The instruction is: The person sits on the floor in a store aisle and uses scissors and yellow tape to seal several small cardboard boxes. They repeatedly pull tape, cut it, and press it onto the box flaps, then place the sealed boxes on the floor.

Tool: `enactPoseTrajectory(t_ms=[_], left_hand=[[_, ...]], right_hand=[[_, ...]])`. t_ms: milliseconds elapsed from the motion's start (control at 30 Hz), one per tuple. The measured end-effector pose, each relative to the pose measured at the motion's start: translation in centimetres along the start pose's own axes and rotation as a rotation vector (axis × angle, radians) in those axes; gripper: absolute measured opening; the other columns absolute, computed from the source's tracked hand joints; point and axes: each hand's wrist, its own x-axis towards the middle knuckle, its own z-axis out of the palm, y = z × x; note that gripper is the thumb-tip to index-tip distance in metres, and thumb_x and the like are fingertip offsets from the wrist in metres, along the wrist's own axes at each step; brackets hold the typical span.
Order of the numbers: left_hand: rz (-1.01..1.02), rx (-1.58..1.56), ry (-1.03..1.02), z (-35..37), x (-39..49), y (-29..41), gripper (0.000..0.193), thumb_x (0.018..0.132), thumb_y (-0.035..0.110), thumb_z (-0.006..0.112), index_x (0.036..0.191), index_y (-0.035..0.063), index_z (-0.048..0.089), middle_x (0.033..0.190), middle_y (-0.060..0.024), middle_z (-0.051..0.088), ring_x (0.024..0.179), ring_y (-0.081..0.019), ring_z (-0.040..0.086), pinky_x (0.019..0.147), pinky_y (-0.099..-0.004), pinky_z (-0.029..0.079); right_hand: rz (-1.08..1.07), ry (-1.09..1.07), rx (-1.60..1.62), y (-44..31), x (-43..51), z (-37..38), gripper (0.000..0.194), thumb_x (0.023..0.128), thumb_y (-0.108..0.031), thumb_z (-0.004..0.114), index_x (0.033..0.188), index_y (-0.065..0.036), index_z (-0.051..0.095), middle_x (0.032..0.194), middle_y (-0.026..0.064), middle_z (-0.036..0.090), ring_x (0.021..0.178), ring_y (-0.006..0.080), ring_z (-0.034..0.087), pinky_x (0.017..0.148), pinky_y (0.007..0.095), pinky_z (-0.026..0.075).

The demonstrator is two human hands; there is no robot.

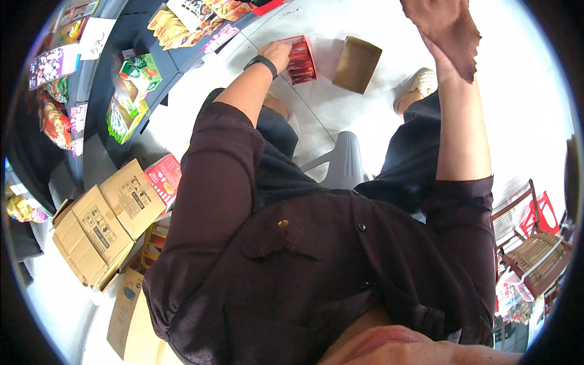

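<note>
My left hand, with a dark band on its wrist, is at the upper left end of an open red box on the floor. Its fingertips are over the box's rim by a row of red packets; whether they grip one cannot be told. To the right of it lies an open brown cardboard box, with no contents visible. My right hand is raised at the upper right, with a brown cloth with a jagged edge draped over it and held; its fingers are hidden.
Dark shelves with packaged snacks curve along the left. Flattened cardboard and a red-and-white carton lie at the lower left. A grey plastic stool stands between my legs. Bamboo-slatted chairs are at the right.
</note>
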Motion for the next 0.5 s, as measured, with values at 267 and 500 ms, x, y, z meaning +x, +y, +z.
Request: enactPoseTrajectory(t_ms=[267, 500], left_hand=[[0.059, 0.041, -0.058, 0.3, 0.1, 0.9, 0.012, 0.081, 0.014, 0.067, 0.091, 0.0083, 0.064, 0.097, -0.0126, 0.068, 0.096, -0.0318, 0.064, 0.081, -0.0439, 0.051], [0.031, 0.066, -0.08, 0.2, -0.1, 0.4, 0.017, 0.086, 0.011, 0.054, 0.096, 0.0089, 0.068, 0.099, -0.0178, 0.069, 0.097, -0.0366, 0.066, 0.081, -0.0463, 0.053]], right_hand=[[-0.246, 0.004, -0.607, 0.3, 0.3, -0.2, 0.065, 0.089, -0.048, 0.061, 0.124, 0.006, 0.049, 0.111, 0.0156, 0.059, 0.102, 0.0254, 0.058, 0.098, 0.034, 0.045], [-0.23, -0.276, -1.046, 0.2, 1.3, 1.2, 0.06, 0.09, -0.058, 0.053, 0.091, 0.002, 0.055, 0.081, 0.0077, 0.053, 0.077, 0.0184, 0.05, 0.073, 0.0278, 0.041]])
